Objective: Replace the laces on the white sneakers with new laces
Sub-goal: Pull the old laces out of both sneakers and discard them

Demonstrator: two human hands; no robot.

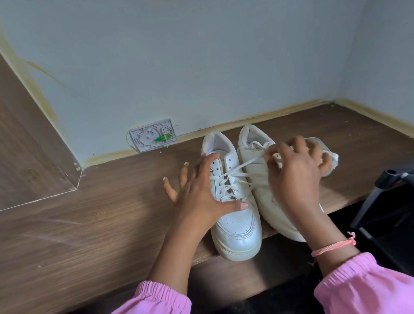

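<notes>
Two white sneakers stand side by side on a brown wooden table, toes toward me. My left hand rests spread over the left sneaker, thumb on its lower eyelets, fingers straight. My right hand hovers over the right sneaker and pinches a white lace that runs taut from the left sneaker's eyelets up to its fingers. More white lace hangs bunched beyond that hand. Much of the right sneaker is hidden by my right hand and wrist.
The wooden table meets a pale blue wall at the back and right. A white wall box with a green connector sits at the table's rear. A wooden panel stands on the left; a black chair at right.
</notes>
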